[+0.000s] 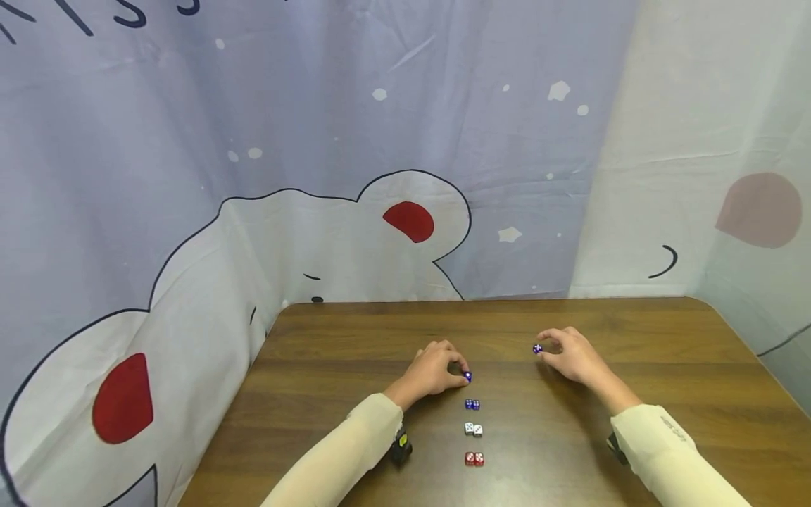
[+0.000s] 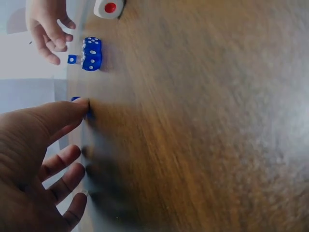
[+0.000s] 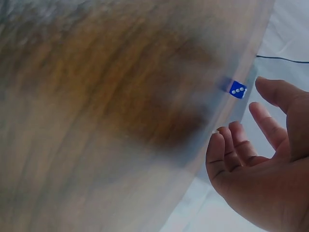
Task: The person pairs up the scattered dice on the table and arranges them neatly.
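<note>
My left hand [image 1: 434, 370] pinches a blue die [image 1: 467, 376] between thumb and fingertips, low over the table. In the left wrist view the thumb hides most of that die [image 2: 76, 98], and the other fingers are spread. Further right, my right hand [image 1: 568, 354] has its thumb and forefinger parted beside another blue die [image 1: 537, 348]. The right wrist view shows this die [image 3: 237, 90] just beyond the fingertips, with a gap between the thumb and forefinger.
Toward me from the left hand lie a pair of blue dice [image 1: 472, 404], a pair of white dice [image 1: 473, 429] and a pair of red dice [image 1: 474, 459], stacked in rows. The wooden table [image 1: 355, 331] ends at a printed curtain [image 1: 507, 176] behind.
</note>
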A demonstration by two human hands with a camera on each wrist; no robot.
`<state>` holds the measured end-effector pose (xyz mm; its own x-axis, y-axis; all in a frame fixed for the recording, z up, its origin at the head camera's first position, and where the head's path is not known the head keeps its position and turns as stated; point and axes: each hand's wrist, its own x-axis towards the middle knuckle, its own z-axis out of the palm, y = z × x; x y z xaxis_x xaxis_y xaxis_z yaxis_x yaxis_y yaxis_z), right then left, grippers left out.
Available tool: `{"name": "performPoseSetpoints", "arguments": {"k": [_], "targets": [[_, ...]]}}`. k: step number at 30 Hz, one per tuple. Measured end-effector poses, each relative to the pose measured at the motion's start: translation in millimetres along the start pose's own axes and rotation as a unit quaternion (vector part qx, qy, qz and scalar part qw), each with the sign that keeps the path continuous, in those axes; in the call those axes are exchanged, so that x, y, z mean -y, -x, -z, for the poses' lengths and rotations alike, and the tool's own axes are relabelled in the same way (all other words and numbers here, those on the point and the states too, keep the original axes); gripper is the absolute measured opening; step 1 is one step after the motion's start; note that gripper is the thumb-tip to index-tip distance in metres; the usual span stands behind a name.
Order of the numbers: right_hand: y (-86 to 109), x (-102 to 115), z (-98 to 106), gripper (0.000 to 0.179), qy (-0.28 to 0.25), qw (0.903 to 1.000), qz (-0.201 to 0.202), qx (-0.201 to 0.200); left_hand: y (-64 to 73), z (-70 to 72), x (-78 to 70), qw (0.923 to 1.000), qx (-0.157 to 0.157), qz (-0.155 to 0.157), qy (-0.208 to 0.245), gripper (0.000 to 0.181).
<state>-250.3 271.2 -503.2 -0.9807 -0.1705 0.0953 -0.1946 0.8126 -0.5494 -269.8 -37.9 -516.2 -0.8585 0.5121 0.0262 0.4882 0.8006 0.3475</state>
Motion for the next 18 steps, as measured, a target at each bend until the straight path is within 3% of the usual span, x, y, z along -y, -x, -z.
{"name": "performPoseSetpoints", "arguments": {"k": [18], "targets": [[-13.2, -12, -8, 0.028, 0.010, 0.9999, 0.003, 0.012, 9.8, -3.0, 6.2, 0.9999, -0.003, 0.010, -0.003, 0.018]]}}
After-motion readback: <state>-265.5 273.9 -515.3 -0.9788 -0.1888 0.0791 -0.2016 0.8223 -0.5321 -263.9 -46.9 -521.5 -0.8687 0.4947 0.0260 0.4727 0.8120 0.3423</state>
